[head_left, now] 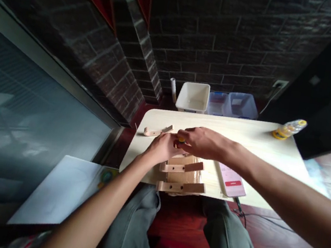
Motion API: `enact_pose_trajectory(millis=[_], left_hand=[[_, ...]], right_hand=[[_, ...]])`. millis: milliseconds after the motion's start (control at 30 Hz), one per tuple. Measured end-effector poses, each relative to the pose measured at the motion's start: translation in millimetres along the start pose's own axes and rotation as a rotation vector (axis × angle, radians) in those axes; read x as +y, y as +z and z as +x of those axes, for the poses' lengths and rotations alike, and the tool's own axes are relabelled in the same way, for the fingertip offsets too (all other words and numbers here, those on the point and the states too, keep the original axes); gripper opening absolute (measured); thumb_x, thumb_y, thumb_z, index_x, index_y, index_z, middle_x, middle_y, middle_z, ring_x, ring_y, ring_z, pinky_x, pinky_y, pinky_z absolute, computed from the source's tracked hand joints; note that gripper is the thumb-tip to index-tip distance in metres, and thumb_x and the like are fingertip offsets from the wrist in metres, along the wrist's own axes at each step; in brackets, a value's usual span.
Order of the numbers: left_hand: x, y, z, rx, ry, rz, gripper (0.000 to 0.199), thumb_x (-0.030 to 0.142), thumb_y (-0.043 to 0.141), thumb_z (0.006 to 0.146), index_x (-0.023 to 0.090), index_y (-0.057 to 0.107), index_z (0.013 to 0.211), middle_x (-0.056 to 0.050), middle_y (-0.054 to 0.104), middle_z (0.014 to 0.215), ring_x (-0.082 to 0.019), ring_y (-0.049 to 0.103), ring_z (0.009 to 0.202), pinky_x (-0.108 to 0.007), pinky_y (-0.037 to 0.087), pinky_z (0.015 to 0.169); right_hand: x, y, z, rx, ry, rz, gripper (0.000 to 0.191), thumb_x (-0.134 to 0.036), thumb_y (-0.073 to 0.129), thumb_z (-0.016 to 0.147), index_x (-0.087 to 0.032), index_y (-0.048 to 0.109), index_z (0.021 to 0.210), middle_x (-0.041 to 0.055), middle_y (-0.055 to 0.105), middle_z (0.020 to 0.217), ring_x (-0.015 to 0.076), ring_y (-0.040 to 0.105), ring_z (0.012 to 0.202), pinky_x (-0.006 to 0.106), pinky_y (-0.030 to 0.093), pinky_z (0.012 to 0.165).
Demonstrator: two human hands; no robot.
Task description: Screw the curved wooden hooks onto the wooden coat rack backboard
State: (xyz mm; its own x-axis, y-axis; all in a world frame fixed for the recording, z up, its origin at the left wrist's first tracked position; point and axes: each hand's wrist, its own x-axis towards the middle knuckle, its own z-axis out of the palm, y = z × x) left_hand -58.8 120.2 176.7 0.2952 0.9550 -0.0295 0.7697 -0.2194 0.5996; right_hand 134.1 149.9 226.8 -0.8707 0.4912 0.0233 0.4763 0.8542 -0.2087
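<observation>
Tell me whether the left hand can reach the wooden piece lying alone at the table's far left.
Probably yes: the wooden piece lies just beyond the left hand, with nothing visible barring the way. That hand meets the right hand at a small yellow item, so it may need freeing first.

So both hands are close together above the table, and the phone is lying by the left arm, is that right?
Not quite: the phone lies by the right arm, not the left one, as the head view shows. The left hand and right hand are indeed close together above the table.
</observation>
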Motion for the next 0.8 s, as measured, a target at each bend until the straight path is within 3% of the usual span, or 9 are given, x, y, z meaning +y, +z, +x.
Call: enact_pose_trajectory(millis=[133, 200, 333, 467, 600, 800], left_hand=[[-18, -17.9, -15, -0.004, 0.042, -0.247, 0.042, 0.047, 0.087, 0.065, 0.024, 0.078, 0.099, -0.008, 0.077, 0.109, -0.028, 0.069, 0.105, -0.033, 0.052, 0.087], [-33, -14.1, -25, 0.065, -0.021, -0.464, 0.043, 0.050, 0.078, 0.077, 0.024, 0.076, 0.110, -0.009, 0.074, 0.119, -0.024, 0.068, 0.108, -0.032, 0.052, 0.090], [-63, 30.3, -34, 0.237, -0.158, -0.825, 0.043, 0.056, 0.066, 0.088, 0.018, 0.074, 0.107, -0.008, 0.076, 0.100, -0.017, 0.066, 0.078, -0.027, 0.050, 0.069], [-74, 68.4, -27, 0.392, -0.202, -0.857, 0.046, 0.062, 0.060, 0.090, 0.018, 0.070, 0.081, -0.004, 0.072, 0.081, -0.016, 0.060, 0.071, -0.026, 0.046, 0.068], [-73, 69.4, -20, 0.339, -0.153, -0.802, 0.055, 0.064, 0.047, 0.097, 0.021, 0.056, 0.064, 0.001, 0.058, 0.062, -0.016, 0.055, 0.064, -0.028, 0.044, 0.067], [-70, 68.8, -20, 0.383, -0.255, -0.773, 0.059, 0.066, 0.042, 0.098, 0.022, 0.049, 0.059, 0.003, 0.047, 0.052, -0.015, 0.047, 0.052, -0.028, 0.037, 0.057]], right_hand=[[-1, 6, 6, -0.098, -0.067, -0.125, 0.026, -0.023, 0.046, 0.105, -0.012, 0.062, 0.122, 0.0120, 0.074, 0.102, 0.0195, 0.068, 0.082, 0.031, 0.048, 0.068], [-1, 4, 9, -0.156, -0.055, -0.153, 0.021, -0.021, 0.048, 0.104, -0.012, 0.063, 0.116, 0.0110, 0.073, 0.100, 0.0181, 0.066, 0.079, 0.030, 0.046, 0.065], [-4, -5, 14, -0.226, -0.007, -0.154, 0.013, -0.015, 0.050, 0.102, -0.014, 0.063, 0.100, 0.0075, 0.072, 0.091, 0.0149, 0.061, 0.071, 0.028, 0.039, 0.059], [-5, -7, 19, -0.271, 0.036, -0.100, 0.011, -0.019, 0.056, 0.100, -0.015, 0.063, 0.092, 0.0045, 0.069, 0.082, 0.0125, 0.055, 0.063, 0.028, 0.033, 0.056], [-4, -2, 23, -0.294, 0.116, -0.076, 0.011, -0.022, 0.059, 0.099, -0.015, 0.063, 0.091, 0.0044, 0.069, 0.079, 0.0124, 0.054, 0.062, 0.027, 0.029, 0.054], [-14, -5, 37, -0.416, 0.313, -0.135, 0.023, -0.035, 0.058, 0.101, -0.014, 0.067, 0.101, 0.0091, 0.072, 0.078, 0.0162, 0.062, 0.062, 0.026, 0.027, 0.049]])
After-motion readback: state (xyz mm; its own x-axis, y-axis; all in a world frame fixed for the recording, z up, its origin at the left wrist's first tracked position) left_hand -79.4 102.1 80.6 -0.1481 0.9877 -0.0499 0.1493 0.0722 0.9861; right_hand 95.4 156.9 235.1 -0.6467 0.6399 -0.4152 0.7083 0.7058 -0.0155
